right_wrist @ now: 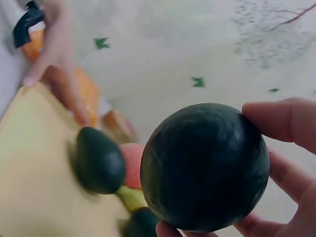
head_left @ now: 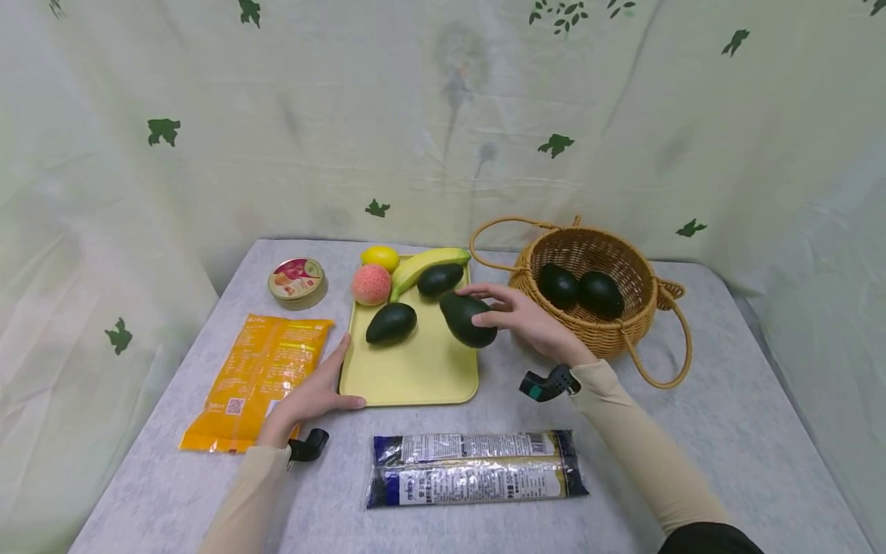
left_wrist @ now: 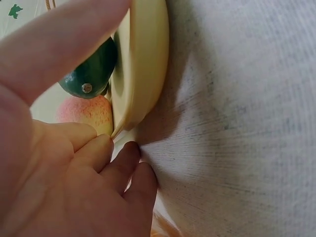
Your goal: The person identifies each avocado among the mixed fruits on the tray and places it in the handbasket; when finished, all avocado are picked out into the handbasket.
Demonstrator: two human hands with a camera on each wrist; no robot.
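My right hand holds a dark green avocado between thumb and fingers, over the right side of the yellow tray. It fills the middle of the right wrist view, where fingertips touch its side. With thumb and fingers spread, my left hand touches the tray's near left corner. On the tray lie one avocado near the middle, another avocado behind it, a banana, a peach and a lemon.
At the right stands a wicker basket with two avocados inside and looped handles spread outward. An orange packet and a round tin lie left of the tray. A long dark packet lies in front. Curtains surround the table.
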